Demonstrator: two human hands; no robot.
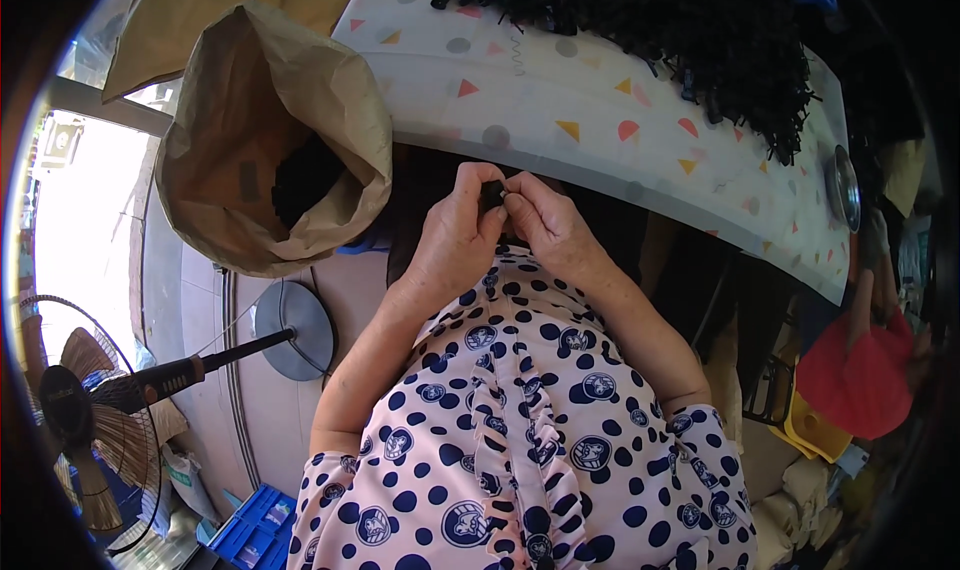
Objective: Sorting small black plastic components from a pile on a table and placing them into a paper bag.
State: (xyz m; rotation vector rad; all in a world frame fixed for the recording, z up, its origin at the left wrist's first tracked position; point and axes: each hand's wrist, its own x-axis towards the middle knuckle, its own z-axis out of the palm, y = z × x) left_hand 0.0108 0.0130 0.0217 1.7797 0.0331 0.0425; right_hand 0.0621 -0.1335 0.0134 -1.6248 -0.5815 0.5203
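Just below the edge of the bench, the left hand and the right hand pinch one small black part between closed fingers. It looks light, stiff and easy to drop, so the fingertips should grip its sides

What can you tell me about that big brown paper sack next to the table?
The brown paper sack stands on the floor at the person's left, beside the edge of the table with the patterned cloth. It looks like thick, creased kraft paper, with its top rolled outward into a wide, crumpled rim. Its mouth gapes open toward the camera, and inside lies a dark heap of small black pieces, too shadowed to make out singly. It leans slightly. Neither hand touches it.
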